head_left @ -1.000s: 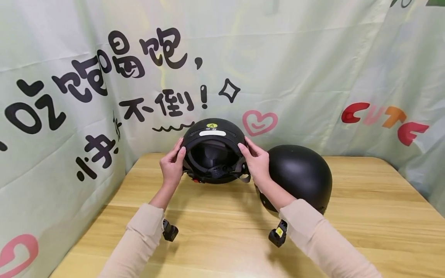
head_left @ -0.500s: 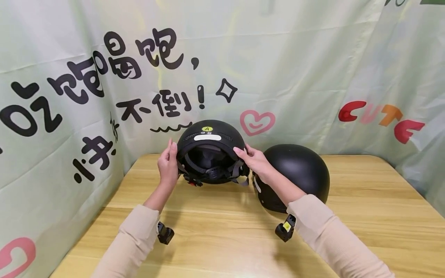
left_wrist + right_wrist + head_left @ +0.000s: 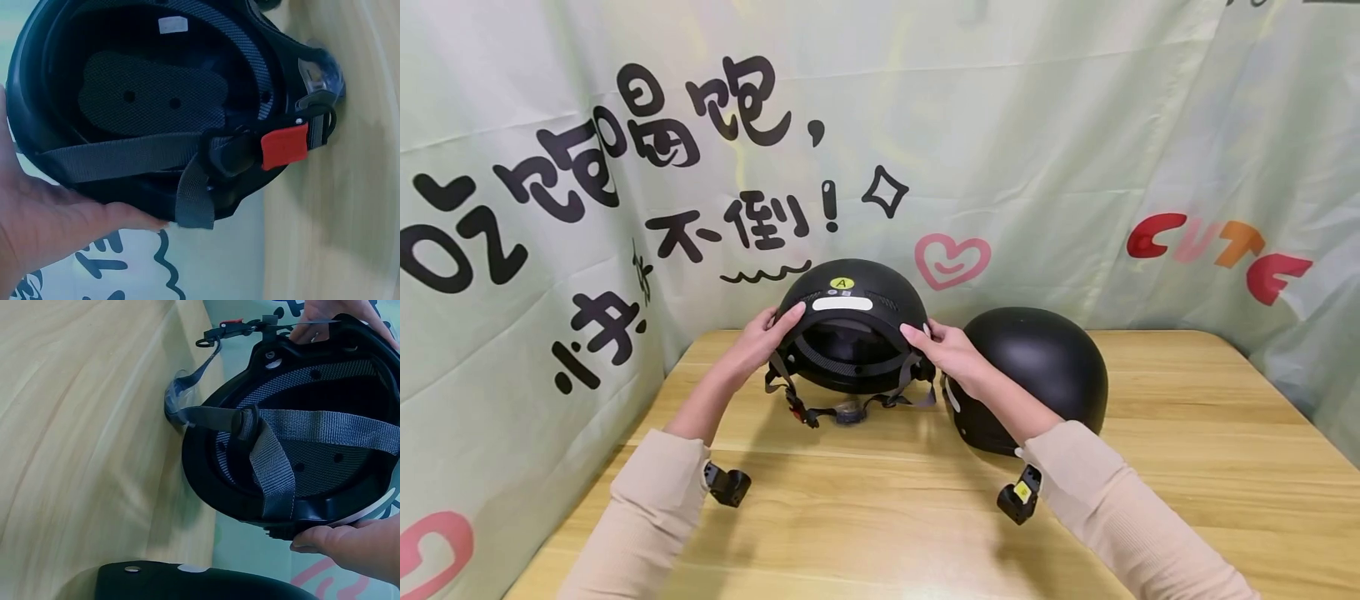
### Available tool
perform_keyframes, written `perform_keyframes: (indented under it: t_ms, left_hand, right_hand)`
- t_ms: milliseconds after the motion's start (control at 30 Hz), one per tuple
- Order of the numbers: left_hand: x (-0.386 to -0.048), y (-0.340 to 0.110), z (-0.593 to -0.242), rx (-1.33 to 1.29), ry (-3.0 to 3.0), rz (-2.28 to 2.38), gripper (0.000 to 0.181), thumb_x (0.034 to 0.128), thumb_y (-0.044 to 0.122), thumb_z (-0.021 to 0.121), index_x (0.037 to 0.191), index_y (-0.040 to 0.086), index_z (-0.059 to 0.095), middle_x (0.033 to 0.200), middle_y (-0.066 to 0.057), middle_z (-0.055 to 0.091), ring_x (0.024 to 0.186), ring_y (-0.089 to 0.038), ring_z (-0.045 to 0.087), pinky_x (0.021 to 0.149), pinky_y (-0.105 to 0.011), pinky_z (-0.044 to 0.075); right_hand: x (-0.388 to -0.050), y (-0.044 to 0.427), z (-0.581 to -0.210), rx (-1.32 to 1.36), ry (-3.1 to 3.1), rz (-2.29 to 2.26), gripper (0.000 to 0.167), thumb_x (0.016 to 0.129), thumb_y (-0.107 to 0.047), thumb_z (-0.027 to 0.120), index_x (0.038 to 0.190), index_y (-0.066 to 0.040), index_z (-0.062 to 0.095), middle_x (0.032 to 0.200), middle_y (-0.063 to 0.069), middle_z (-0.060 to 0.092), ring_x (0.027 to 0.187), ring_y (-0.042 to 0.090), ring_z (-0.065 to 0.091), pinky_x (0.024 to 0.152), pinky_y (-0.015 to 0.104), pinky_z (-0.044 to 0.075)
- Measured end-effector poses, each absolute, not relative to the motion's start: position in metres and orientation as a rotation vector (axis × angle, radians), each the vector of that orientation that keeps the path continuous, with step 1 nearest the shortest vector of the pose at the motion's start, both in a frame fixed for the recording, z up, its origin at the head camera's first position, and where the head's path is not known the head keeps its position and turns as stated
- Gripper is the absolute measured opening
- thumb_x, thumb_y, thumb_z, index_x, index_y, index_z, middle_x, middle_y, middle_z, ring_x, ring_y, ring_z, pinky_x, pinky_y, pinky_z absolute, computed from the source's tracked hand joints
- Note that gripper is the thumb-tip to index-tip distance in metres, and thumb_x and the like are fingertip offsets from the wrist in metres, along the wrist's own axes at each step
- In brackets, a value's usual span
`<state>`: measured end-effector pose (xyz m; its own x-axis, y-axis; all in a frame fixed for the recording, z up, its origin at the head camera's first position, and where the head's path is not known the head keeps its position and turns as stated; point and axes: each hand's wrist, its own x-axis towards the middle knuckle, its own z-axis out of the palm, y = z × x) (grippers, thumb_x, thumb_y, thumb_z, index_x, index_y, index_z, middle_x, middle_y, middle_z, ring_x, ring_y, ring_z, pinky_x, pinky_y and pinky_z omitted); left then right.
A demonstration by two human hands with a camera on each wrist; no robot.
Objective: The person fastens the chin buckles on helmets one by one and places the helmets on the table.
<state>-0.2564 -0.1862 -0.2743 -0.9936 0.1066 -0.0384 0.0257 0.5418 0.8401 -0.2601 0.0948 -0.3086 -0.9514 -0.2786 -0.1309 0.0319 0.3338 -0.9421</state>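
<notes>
A black open-face helmet (image 3: 853, 287) with a white strip and a yellow "A" sticker is held between both hands at the table's back, its hollow side facing the person. My left hand (image 3: 762, 340) grips the rim on the left, thumb on the front edge. On the right side, my right hand (image 3: 951, 350) pinches the rim with its thumb in front. Grey chin straps (image 3: 337, 430) hang from the helmet, with a red buckle tab (image 3: 284, 147) and a clear-wrapped piece (image 3: 850, 412) low over the table. Fingers behind the shell are mostly hidden.
A second black helmet (image 3: 1037, 367) rests on the wooden table (image 3: 880, 517) just right of the held one, partly behind the right forearm. A printed curtain (image 3: 1037, 167) hangs close behind the table and along its left side.
The held helmet has tilted, and its straps and buckle now hang below the rim. My left hand has re-gripped, its thumb now over the front edge and its forearm farther left.
</notes>
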Motion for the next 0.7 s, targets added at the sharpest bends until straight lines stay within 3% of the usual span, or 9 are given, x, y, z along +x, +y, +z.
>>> perform_keyframes:
  t_ms: [233, 467, 600, 700]
  left_hand:
    - [-0.252, -0.191, -0.276, 0.183, 2.739, 1.35, 0.077, 0.0905, 0.057, 0.041, 0.149, 0.012, 0.02, 0.152, -0.018, 0.023, 0.139, -0.034, 0.024, 0.112, -0.05, 0.023]
    - [-0.246, -0.194, -0.288, 0.224, 2.834, 1.343, 0.077, 0.0891, 0.051, 0.049, 0.149, 0.014, 0.019, 0.151, -0.018, 0.027, 0.138, -0.035, 0.028, 0.11, -0.05, 0.029]
    - [-0.244, -0.199, -0.299, 0.236, 2.878, 1.352, 0.079, 0.088, 0.047, 0.052, 0.15, 0.015, 0.016, 0.151, -0.02, 0.026, 0.138, -0.036, 0.028, 0.11, -0.05, 0.029]
    - [-0.242, -0.202, -0.309, 0.253, 2.903, 1.368, 0.081, 0.0869, 0.042, 0.054, 0.15, 0.011, 0.013, 0.151, -0.021, 0.023, 0.137, -0.036, 0.028, 0.11, -0.049, 0.029]
  right_hand:
    - [-0.253, 0.094, -0.317, -0.273, 2.384, -1.742, 0.075, 0.093, -0.039, 0.051, 0.148, -0.005, 0.014, 0.152, 0.017, 0.024, 0.139, 0.028, 0.027, 0.11, 0.044, 0.03]
    - [-0.248, 0.091, -0.338, -0.446, 2.366, -1.916, 0.07, 0.091, -0.026, 0.058, 0.148, -0.008, 0.021, 0.148, 0.018, 0.032, 0.134, 0.03, 0.038, 0.105, 0.043, 0.037]
    - [-0.248, 0.087, -0.349, -0.537, 2.371, -1.984, 0.079, 0.085, -0.034, 0.066, 0.147, -0.009, 0.024, 0.146, 0.018, 0.036, 0.13, 0.031, 0.042, 0.102, 0.044, 0.041]
    - [-0.25, 0.087, -0.358, -0.597, 2.376, -2.001, 0.095, 0.077, -0.048, 0.07, 0.147, -0.007, 0.021, 0.149, 0.018, 0.031, 0.135, 0.03, 0.035, 0.107, 0.045, 0.035]
